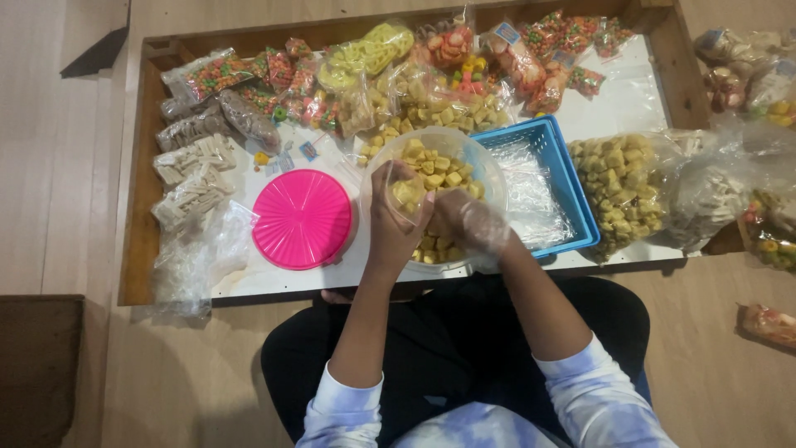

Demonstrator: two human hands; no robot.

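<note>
Snugly, both hands crowd the bowl between lid and basket.

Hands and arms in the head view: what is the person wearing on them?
The right hand is covered by a thin, clear plastic glove; the left hand looks bare. Both forearms are uncovered, with pale blue-and-white tie-dye sleeves pushed up near the elbows. No rings or watch visible.

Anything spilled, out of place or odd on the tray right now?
Mostly tidy. A few small loose pieces lie on the tray liner above the pink lid, outside any bag. One snack packet lies on the floor, right of the tray.
</note>
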